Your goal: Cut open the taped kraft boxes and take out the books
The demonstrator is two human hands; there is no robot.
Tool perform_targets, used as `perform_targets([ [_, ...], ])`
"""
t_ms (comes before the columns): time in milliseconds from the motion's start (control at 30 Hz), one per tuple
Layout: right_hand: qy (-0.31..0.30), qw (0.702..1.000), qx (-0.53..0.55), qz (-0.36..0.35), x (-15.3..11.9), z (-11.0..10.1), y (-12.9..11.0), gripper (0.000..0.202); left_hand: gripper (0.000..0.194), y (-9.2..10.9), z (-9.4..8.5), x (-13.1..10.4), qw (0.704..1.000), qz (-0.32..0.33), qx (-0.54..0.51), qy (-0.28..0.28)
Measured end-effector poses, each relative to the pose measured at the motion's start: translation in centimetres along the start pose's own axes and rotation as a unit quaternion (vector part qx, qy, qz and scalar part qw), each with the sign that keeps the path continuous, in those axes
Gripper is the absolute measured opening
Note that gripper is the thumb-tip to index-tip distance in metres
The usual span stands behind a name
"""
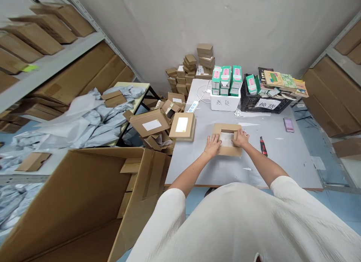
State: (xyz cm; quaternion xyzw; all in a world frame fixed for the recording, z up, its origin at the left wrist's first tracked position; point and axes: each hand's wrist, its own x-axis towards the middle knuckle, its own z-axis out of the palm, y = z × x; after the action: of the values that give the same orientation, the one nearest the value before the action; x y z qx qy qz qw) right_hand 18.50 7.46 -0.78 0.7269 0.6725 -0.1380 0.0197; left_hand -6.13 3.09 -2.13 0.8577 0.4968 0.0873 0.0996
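At far left, a large open brown cardboard carton stands against the table's side. Next, on the smooth grey tabletop, sits a flat brown cardboard box with a white label. Right of it, well apart, lies a shallow brown cardboard box with a rectangular opening between its flaps, between both hands. The left hand rests palm down on its left flap, fingers slightly spread; the right hand bends over its right side, though whether the thumb pinches it I cannot tell. Uneven pressure could skew the shallow box or let a flap spring up. Farther right, a red-and-black utility knife lies near the right forearm, which could knock it if swung outward.
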Motion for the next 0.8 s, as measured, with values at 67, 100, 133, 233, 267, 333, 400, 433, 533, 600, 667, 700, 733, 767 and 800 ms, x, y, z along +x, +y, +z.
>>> perform_targets([
  [67, 0.006, 1.000, -0.002, 0.001, 0.1, 0.3, 0.0, 0.088, 0.074, -0.4, -0.5, -1.2, 0.999, -0.016, 0.016, 0.028],
  [100, 0.010, 1.000, -0.002, 0.002, 0.2, 0.5, 0.0, 0.088, 0.082, -0.7, -0.6, -1.7, 0.998, -0.030, 0.020, 0.042],
  [133, 0.014, 1.000, -0.002, 0.003, 0.2, 0.7, 0.0, 0.089, 0.089, -1.0, -0.8, -2.1, 0.997, -0.045, 0.023, 0.053],
  [233, 0.021, 1.000, -0.010, 0.012, 0.3, 1.2, -0.4, 0.091, 0.102, -1.9, -1.2, -2.4, 0.995, -0.081, 0.037, 0.051],
  [267, 0.018, 1.000, -0.018, 0.019, 0.3, 1.3, -0.5, 0.092, 0.104, -2.1, -1.3, -2.3, 0.995, -0.087, 0.040, 0.036],
  [333, 0.006, 0.999, -0.035, 0.031, 0.2, 1.3, -0.8, 0.095, 0.106, -2.5, -1.5, -1.6, 0.995, -0.094, 0.038, -0.011],
  [400, -0.005, 0.998, -0.045, 0.038, 0.1, 1.2, -1.0, 0.097, 0.110, -2.9, -1.7, -0.6, 0.993, -0.100, 0.027, -0.059],
  [433, -0.007, 0.998, -0.045, 0.039, 0.0, 1.1, -1.1, 0.097, 0.114, -3.1, -1.9, 0.0, 0.992, -0.101, 0.020, -0.077],
  [533, -0.007, 0.999, -0.027, 0.041, -0.1, 0.8, -1.2, 0.095, 0.135, -4.1, -2.3, 1.8, 0.988, -0.086, -0.008, -0.126],
  [600, -0.010, 0.999, -0.005, 0.040, 0.0, 0.4, -1.0, 0.094, 0.149, -4.9, -2.7, 3.0, 0.985, -0.069, -0.019, -0.159],
  [667, -0.016, 0.999, 0.022, 0.034, 0.1, 0.0, -0.5, 0.092, 0.158, -5.6, -2.9, 4.2, 0.980, -0.055, -0.025, -0.191],
  [700, -0.017, 0.999, 0.035, 0.029, 0.1, -0.2, -0.1, 0.090, 0.161, -5.9, -3.0, 4.7, 0.977, -0.052, -0.028, -0.204],
  [733, -0.017, 0.998, 0.050, 0.023, 0.2, -0.5, 0.4, 0.087, 0.163, -6.2, -3.0, 5.2, 0.975, -0.049, -0.030, -0.215],
  [767, -0.016, 0.998, 0.065, 0.015, 0.2, -0.7, 0.9, 0.084, 0.164, -6.4, -3.0, 5.5, 0.973, -0.047, -0.031, -0.223],
  [800, -0.013, 0.997, 0.078, 0.003, 0.2, -0.8, 1.5, 0.079, 0.165, -6.5, -2.9, 5.8, 0.972, -0.045, -0.032, -0.229],
])
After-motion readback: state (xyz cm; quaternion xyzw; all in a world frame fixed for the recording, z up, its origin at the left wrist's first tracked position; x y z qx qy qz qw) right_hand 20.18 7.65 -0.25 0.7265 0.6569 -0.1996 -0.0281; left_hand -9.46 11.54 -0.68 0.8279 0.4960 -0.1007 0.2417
